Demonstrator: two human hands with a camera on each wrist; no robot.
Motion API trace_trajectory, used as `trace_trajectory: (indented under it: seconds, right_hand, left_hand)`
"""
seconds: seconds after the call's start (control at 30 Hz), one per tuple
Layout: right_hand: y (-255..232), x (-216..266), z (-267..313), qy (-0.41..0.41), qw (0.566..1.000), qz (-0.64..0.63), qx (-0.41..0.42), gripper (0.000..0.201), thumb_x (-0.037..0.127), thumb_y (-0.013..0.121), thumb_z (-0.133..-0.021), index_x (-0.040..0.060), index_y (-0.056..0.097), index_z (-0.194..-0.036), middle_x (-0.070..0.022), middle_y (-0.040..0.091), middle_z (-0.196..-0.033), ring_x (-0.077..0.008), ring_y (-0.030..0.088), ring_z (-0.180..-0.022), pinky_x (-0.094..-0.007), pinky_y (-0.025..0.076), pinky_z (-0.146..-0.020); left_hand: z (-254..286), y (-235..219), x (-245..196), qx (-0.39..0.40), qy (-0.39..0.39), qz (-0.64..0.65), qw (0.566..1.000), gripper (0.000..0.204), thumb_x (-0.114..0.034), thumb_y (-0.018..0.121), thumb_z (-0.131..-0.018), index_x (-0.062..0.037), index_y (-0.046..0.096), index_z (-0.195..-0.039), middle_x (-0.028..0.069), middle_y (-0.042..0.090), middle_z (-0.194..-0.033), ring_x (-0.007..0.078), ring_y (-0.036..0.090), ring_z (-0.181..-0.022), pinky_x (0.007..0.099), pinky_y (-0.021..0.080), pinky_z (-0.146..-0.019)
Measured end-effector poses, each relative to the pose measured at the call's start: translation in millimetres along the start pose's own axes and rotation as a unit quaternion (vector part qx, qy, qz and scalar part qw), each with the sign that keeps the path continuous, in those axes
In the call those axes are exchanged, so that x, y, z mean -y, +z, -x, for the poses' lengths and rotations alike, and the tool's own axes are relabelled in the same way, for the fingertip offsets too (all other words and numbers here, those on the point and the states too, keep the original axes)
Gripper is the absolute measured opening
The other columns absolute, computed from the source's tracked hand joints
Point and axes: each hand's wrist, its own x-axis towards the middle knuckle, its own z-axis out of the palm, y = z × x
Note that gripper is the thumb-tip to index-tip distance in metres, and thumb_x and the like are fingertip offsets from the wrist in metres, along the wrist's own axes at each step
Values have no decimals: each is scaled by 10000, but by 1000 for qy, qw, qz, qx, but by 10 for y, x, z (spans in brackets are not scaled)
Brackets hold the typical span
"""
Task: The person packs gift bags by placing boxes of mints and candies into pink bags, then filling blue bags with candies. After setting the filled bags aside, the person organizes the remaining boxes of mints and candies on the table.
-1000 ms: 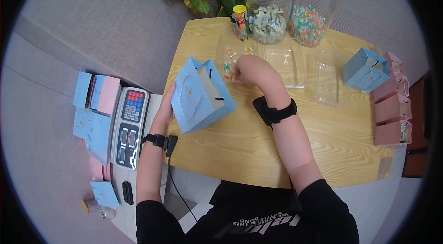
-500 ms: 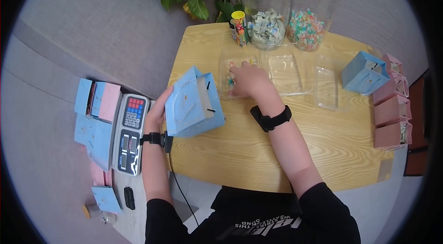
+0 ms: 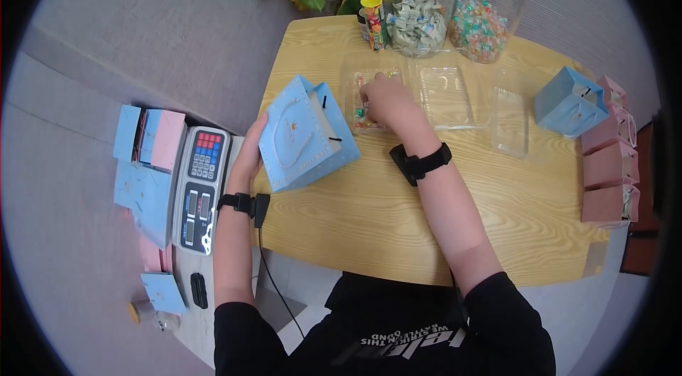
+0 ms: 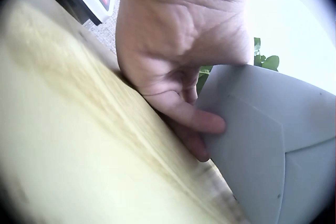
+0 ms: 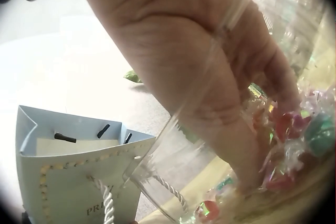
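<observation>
A light blue paper gift bag (image 3: 309, 148) with rope handles stands tilted at the table's left edge, its top open and pale inside. My left hand (image 3: 249, 152) holds it from the left and below. In the left wrist view, the fingers (image 4: 207, 123) lie against the bag's bottom panel. My right hand (image 3: 394, 102) reaches into a clear plastic box (image 3: 376, 60) to the right of the bag. Thumb and fingers close around shiny wrapped candies (image 5: 281, 127), some red and some green. More candies lie around the fingertips; the palm hides part of the box from above.
Beside the box sit another clear tray (image 3: 444, 95) and a lid (image 3: 510, 116). Tall jars of white packets (image 3: 417, 28) and candies (image 3: 479, 31) stand behind. A blue bag (image 3: 570, 106) and pink bags (image 3: 607, 170) line the right edge. A scale (image 3: 201, 188) is at left.
The right hand spread its fingers over the candies, then drew them together among them. The blue bag shifted slightly with the left hand, which still holds it. The head view moved a little.
</observation>
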Motion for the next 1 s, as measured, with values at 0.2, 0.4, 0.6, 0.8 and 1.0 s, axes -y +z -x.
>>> trace_trajectory:
  seconds: [0.2, 0.4, 0.6, 0.8, 1.0]
  right_hand:
    - [-29, -57, -89, 8, 999, -32, 9, 221, 14, 707, -678, 99, 709, -882, -156, 666, -926, -330, 640, -907, -400, 526, -788]
    - [-59, -123, -124, -11, 991, -132, -27, 229, -2, 653, -698, 75, 716, -904, -169, 676, -900, -327, 653, -856, -403, 524, -745]
    - [-162, -109, -118, 23, 977, -209, -41, 231, 22, 634, -729, 73, 715, -939, -170, 673, -908, -325, 647, -841, -390, 509, -755]
    - [-282, -76, -109, -1, 973, -223, -52, 221, 97, 669, -757, 72, 708, -973, -160, 676, -891, -302, 650, -801, -365, 512, -721]
    - [-518, 343, 102, -19, 888, -459, 5, 248, 144, 683, -774, 37, 699, -996, -115, 651, -772, -187, 661, -696, -316, 509, -625]
  left_hand:
    - [-7, 2, 2, 6, 1, -3, 1000, 664, -501, 493, -940, 45, 461, -1317, 179, 553, -1260, 214, 541, -1152, 312, 433, -974]
    - [-18, -32, 21, 5, -5, 1, 1000, 655, -496, 489, -945, 35, 456, -1328, 171, 550, -1268, 207, 534, -1161, 311, 423, -983]
    - [-40, -36, 29, 10, -3, 5, 1000, 632, -485, 480, -955, 28, 463, -1324, 156, 553, -1266, 194, 537, -1149, 307, 424, -979]
    - [-56, -56, 50, 12, 9, -30, 999, 735, -574, 453, -932, 29, 433, -1353, 205, 518, -1304, 238, 519, -1184, 322, 430, -983]
    - [-67, -65, 44, 11, 0, 3, 1000, 618, -478, 475, -958, 29, 473, -1311, 147, 559, -1251, 188, 537, -1140, 301, 423, -976]
